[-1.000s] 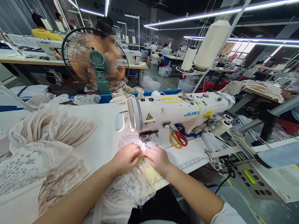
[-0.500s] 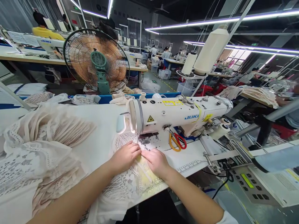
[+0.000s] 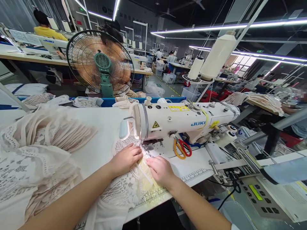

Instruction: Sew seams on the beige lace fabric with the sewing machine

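White lace fabric [image 3: 126, 188] lies under the head of a white sewing machine [image 3: 163, 119] and hangs over the table's front edge. Flat on the lace, just in front of the needle area, rests my left hand [image 3: 127, 158], its fingers stretched out. My right hand [image 3: 161, 170] is closed at the fabric's right edge, thumb and forefinger pinching it. Between the hands a narrow white strip [image 3: 145, 174] runs over a yellowish patch of the work. The needle tip is hard to make out behind my fingers.
Scissors [image 3: 182, 148] with orange and red handles lie by the machine's base. Piled lace pieces [image 3: 48, 134] cover the table's left side. A large fan [image 3: 102, 62] stands behind the table. Thread cones [image 3: 217, 57] rise at the back right; a control box [image 3: 266, 195] sits lower right.
My hands have drawn apart: the right one has shifted slightly right and down, the left a little left. The lace has slid slightly left. The camera view has shifted a little.
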`<act>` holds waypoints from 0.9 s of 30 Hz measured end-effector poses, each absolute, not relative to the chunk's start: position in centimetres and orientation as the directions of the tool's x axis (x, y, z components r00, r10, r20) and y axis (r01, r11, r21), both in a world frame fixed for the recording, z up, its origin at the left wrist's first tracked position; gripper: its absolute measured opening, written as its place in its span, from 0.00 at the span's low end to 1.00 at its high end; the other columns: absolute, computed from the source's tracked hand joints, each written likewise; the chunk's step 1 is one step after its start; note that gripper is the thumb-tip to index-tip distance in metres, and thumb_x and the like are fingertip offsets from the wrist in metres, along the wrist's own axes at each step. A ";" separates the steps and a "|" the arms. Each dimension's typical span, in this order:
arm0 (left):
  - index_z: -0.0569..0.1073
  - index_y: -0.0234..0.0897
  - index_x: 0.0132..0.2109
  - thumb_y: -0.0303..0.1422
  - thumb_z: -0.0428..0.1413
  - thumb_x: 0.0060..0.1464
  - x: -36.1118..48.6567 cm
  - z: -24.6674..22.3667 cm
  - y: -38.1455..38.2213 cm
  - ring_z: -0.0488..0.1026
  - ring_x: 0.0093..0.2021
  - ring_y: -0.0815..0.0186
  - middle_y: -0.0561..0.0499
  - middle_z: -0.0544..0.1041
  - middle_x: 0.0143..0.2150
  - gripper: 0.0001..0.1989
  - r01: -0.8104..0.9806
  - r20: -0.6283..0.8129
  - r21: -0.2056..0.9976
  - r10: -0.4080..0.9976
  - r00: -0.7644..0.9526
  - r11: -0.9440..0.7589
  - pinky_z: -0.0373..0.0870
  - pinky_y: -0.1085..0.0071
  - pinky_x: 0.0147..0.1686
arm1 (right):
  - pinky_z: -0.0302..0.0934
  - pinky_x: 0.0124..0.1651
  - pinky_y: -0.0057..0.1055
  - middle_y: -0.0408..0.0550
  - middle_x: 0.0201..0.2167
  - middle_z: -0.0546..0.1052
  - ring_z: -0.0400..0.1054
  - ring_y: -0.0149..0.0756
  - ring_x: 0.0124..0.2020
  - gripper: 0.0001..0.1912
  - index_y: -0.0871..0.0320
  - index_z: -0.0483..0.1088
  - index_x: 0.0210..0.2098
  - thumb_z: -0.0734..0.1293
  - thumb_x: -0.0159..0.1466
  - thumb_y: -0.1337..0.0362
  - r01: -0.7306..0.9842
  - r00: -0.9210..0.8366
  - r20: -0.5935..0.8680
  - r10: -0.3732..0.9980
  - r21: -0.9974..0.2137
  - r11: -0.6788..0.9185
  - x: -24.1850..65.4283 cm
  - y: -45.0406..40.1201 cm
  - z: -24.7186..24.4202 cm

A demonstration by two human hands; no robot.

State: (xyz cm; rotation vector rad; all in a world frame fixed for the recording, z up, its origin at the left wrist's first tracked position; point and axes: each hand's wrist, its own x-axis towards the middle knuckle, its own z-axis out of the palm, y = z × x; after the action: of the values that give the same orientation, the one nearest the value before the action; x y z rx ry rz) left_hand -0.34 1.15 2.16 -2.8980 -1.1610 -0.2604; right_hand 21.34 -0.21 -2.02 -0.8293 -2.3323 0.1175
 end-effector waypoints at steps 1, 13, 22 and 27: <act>0.73 0.38 0.48 0.26 0.44 0.61 -0.4 2.2 1.2 0.69 0.52 0.59 0.44 0.75 0.50 0.15 0.687 0.152 0.053 0.686 0.712 -0.725 0.59 0.54 0.59 | 0.67 0.37 0.32 0.49 0.40 0.79 0.70 0.36 0.35 0.16 0.59 0.75 0.39 0.58 0.57 0.72 0.530 -0.580 0.562 0.590 -0.289 0.797 21.3 -0.2 -2.0; 0.72 0.38 0.53 0.32 0.44 0.62 -1.6 1.8 3.2 0.67 0.56 0.56 0.43 0.75 0.53 0.18 0.738 0.169 -0.013 0.725 0.667 -0.675 0.65 0.55 0.55 | 0.68 0.37 0.33 0.48 0.38 0.79 0.71 0.37 0.35 0.17 0.59 0.75 0.37 0.57 0.56 0.72 0.519 -0.530 0.598 0.601 -0.332 0.788 21.1 -0.4 -1.7; 0.73 0.36 0.52 0.35 0.46 0.61 -1.6 4.0 3.0 0.67 0.53 0.49 0.39 0.74 0.51 0.18 0.852 0.075 -0.019 0.849 0.524 -0.524 0.56 0.44 0.56 | 0.68 0.39 0.34 0.50 0.38 0.79 0.71 0.38 0.36 0.17 0.60 0.75 0.38 0.56 0.57 0.71 0.532 -0.540 0.551 0.637 -0.363 0.765 21.2 -0.4 -1.8; 0.74 0.37 0.34 0.30 0.47 0.56 0.0 4.5 0.9 0.69 0.44 0.55 0.44 0.74 0.39 0.10 0.810 0.060 0.157 0.824 0.563 -0.565 0.66 0.59 0.45 | 0.67 0.42 0.33 0.52 0.36 0.78 0.71 0.37 0.38 0.18 0.60 0.74 0.38 0.55 0.58 0.72 0.557 -0.503 0.491 0.711 -0.446 0.701 21.2 -0.3 -1.4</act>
State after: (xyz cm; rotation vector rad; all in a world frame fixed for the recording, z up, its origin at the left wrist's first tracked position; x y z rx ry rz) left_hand 0.05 0.92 4.53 -2.8742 -1.5093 -0.2057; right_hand 21.18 -0.26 -1.36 -0.9626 -2.2409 0.3007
